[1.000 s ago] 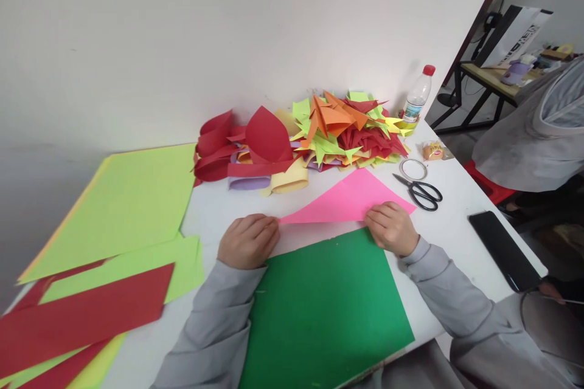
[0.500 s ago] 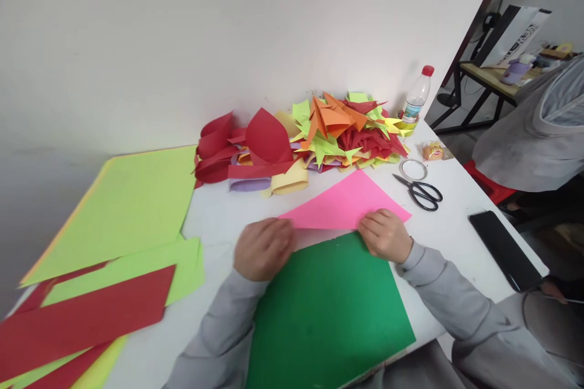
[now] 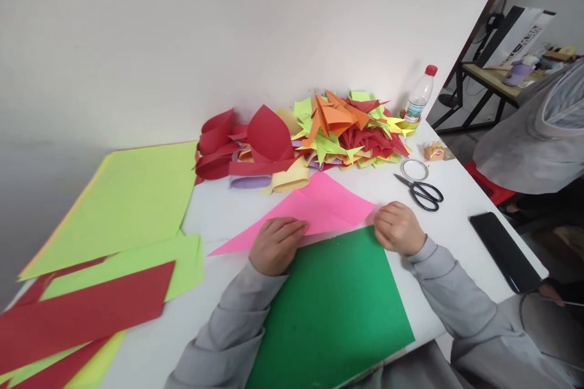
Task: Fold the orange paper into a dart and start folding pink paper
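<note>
A bright pink sheet of paper (image 3: 323, 203), folded to a triangle, lies at the far edge of a green board (image 3: 337, 310). My left hand (image 3: 277, 246) is closed on its near edge, thumb and fingers pinched together. The long left point of the pink paper sticks out past that hand. My right hand (image 3: 399, 228) is at the paper's right tip, above the board's far right corner. Its fingers are curled closed, and no paper shows between them; whether they touch the tip I cannot tell.
Folded paper shapes (image 3: 337, 127) and red paper loops (image 3: 269, 137) are heaped by the wall. Scissors (image 3: 424, 193), a tape roll (image 3: 414, 169), a bottle (image 3: 417, 97) and a phone (image 3: 506, 252) lie rightward. Coloured sheets (image 3: 123, 206) and red strips (image 3: 91, 310) cover the left. Another person sits right.
The pink paper has shifted left and turned, so its left point now shows beyond my left hand. My right hand has come off its edge and moved slightly right. The left hand moved little.
</note>
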{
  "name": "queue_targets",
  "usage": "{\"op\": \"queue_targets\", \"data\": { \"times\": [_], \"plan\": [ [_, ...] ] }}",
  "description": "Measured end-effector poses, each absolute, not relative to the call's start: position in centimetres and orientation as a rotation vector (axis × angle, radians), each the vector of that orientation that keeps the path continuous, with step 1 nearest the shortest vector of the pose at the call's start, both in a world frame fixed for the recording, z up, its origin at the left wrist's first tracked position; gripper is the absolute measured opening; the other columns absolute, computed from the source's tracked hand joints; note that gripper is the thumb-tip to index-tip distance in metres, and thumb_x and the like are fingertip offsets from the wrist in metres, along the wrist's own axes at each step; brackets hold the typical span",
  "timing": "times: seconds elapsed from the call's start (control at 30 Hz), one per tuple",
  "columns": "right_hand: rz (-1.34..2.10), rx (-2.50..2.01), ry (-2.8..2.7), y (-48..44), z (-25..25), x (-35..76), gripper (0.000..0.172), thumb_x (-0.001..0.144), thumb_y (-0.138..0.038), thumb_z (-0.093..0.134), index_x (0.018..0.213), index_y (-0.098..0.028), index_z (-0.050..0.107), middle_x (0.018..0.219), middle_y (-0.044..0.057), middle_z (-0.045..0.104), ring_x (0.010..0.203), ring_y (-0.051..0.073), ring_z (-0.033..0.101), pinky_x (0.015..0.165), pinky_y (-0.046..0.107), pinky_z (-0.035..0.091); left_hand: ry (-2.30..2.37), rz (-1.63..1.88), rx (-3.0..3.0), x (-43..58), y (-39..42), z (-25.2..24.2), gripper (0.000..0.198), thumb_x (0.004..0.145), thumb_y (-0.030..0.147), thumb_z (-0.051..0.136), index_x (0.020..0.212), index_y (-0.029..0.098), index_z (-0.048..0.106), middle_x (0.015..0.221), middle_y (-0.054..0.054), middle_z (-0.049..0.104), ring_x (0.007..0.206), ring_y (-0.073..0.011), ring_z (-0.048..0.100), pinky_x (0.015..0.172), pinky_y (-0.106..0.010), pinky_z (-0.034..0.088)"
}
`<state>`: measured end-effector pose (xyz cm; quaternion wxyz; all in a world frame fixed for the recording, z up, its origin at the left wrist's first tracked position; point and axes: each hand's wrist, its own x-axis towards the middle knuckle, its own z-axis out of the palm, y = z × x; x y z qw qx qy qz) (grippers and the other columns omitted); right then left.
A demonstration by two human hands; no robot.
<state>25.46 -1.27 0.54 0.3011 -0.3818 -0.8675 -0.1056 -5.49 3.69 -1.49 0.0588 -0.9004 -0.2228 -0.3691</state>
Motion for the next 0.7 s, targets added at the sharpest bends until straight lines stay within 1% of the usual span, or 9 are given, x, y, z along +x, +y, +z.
{"op": "queue_targets", "data": {
  "times": [0.07, 0.13, 0.2, 0.27, 0.37, 0.47, 0.57, 0.63, 0.7],
  "plan": [
    [-0.112, -1.152, -2.105, -1.0, 0.2, 26.4, 0.02, 0.083, -0.018, 0.053, 0.068, -0.018, 0.066, 0.072, 0.006, 0.069, 0.069, 0.018, 0.06, 0.068, 0.034, 0.043, -0.659, -1.16, -2.788, -5.3, 3.6, -1.3, 0.028, 0.083, 0.004, 0.05, 0.102, 0.021, 0.064, 0.09, -0.006, 0.075, 0.083, -0.0207, 0.064, 0.071, -0.036, 0.05],
    [-0.033, -1.233, -1.949, -0.7, -0.2, 27.2, 0.018, 0.085, -0.021, 0.053, 0.074, -0.019, 0.068, 0.076, 0.007, 0.071, 0.072, 0.019, 0.063, 0.071, 0.035, 0.046, -0.63, -1.186, -2.868, -4.6, 2.9, -1.0, 0.025, 0.083, 0.006, 0.051, 0.097, 0.022, 0.065, 0.087, -0.004, 0.076, 0.081, -0.0186, 0.065, 0.072, -0.034, 0.05],
    [0.004, -1.279, -1.852, -0.2, -0.6, 27.9, 0.019, 0.087, -0.022, 0.052, 0.08, -0.019, 0.069, 0.078, 0.007, 0.071, 0.072, 0.019, 0.065, 0.07, 0.033, 0.049, -0.596, -1.195, -2.955, -3.5, 2.0, -0.6, 0.023, 0.084, 0.007, 0.05, 0.091, 0.023, 0.066, 0.085, -0.002, 0.076, 0.08, -0.0162, 0.066, 0.074, -0.033, 0.05],
    [0.054, -1.316, -1.772, 0.3, -0.8, 28.7, 0.02, 0.089, -0.023, 0.05, 0.084, -0.018, 0.069, 0.079, 0.007, 0.071, 0.071, 0.018, 0.065, 0.065, 0.031, 0.051, -0.564, -1.209, -3.05, -2.6, 1.1, -0.3, 0.022, 0.084, 0.008, 0.05, 0.088, 0.023, 0.066, 0.084, -0.001, 0.076, 0.079, -0.0152, 0.067, 0.08, -0.035, 0.049],
    [0.134, -1.33, -1.739, 0.9, -1.0, 29.4, 0.02, 0.088, -0.021, 0.05, 0.093, -0.019, 0.069, 0.087, 0.008, 0.072, 0.076, 0.018, 0.067, 0.064, 0.029, 0.053, -0.575, -1.268, -3.172, -1.9, 0.3, 0.2, 0.023, 0.083, 0.007, 0.052, 0.086, 0.025, 0.066, 0.083, 0.002, 0.076, 0.088, -0.0167, 0.066, 0.093, -0.041, 0.041],
    [0.234, -1.268, -1.843, 1.2, -1.2, 29.2, 0.027, 0.085, -0.017, 0.048, 0.103, -0.021, 0.068, 0.099, 0.007, 0.071, 0.091, 0.018, 0.067, 0.078, 0.031, 0.055, -0.592, -1.276, -3.214, -2.0, 0.0, 0.3, 0.022, 0.083, 0.009, 0.053, 0.081, 0.027, 0.067, 0.086, 0.004, 0.076, 0.102, -0.0194, 0.062, 0.104, -0.047, 0.029],
    [0.318, -1.195, -1.97, 1.1, -1.5, 28.4, 0.035, 0.086, -0.013, 0.045, 0.111, -0.024, 0.066, 0.108, 0.005, 0.07, 0.101, 0.017, 0.064, 0.09, 0.034, 0.052, -0.611, -1.247, -3.245, -2.2, -0.2, 0.0, 0.024, 0.083, 0.01, 0.052, 0.076, 0.028, 0.067, 0.093, 0.004, 0.076, 0.114, -0.0213, 0.055, 0.109, -0.051, 0.02],
    [0.337, -1.194, -2.058, 1.0, -1.4, 28.0, 0.036, 0.087, -0.013, 0.043, 0.113, -0.023, 0.066, 0.109, 0.006, 0.07, 0.102, 0.018, 0.063, 0.091, 0.036, 0.051, -0.639, -1.218, -3.237, -2.2, -0.3, -0.5, 0.027, 0.083, 0.01, 0.051, 0.073, 0.028, 0.068, 0.098, 0.004, 0.075, 0.12, -0.0223, 0.05, 0.111, -0.055, 0.014],
    [0.328, -1.26, -2.14, 0.8, -1.2, 27.8, 0.033, 0.089, -0.015, 0.044, 0.113, -0.022, 0.066, 0.108, 0.006, 0.071, 0.1, 0.02, 0.064, 0.091, 0.037, 0.05, -0.69, -1.202, -3.186, -2.1, -0.4, -1.2, 0.029, 0.082, 0.01, 0.05, 0.07, 0.029, 0.069, 0.105, 0.003, 0.074, 0.125, -0.0236, 0.046, 0.111, -0.057, 0.012]
  ]
}}
